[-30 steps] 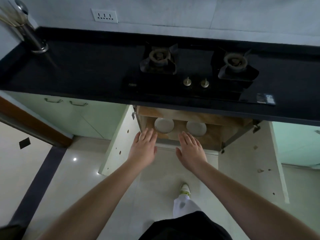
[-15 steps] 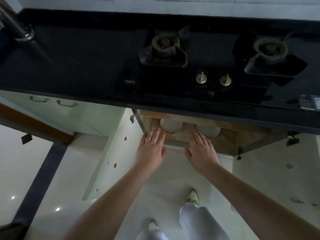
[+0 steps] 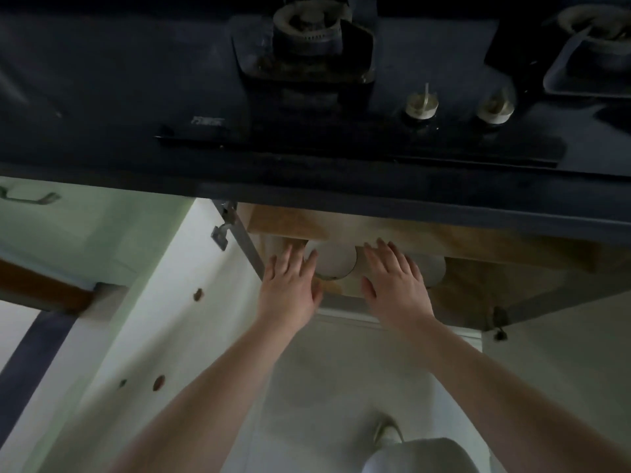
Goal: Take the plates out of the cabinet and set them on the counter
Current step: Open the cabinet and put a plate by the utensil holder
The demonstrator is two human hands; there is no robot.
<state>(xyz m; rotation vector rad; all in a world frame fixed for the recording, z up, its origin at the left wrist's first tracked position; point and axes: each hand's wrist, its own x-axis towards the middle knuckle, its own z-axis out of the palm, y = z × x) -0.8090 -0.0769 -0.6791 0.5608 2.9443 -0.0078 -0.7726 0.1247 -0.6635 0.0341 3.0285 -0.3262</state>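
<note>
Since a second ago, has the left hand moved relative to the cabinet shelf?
Yes. The left hand has reached forward past the shelf edge, its fingers beside the left plate.

Dim kitchen, pale tiled floor (image 3: 324,397), gas hob (image 3: 341,107).

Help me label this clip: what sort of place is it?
Most likely a home kitchen: a gas burner with control knobs set in a dark counter, and white plates in the open cabinet below.
</note>
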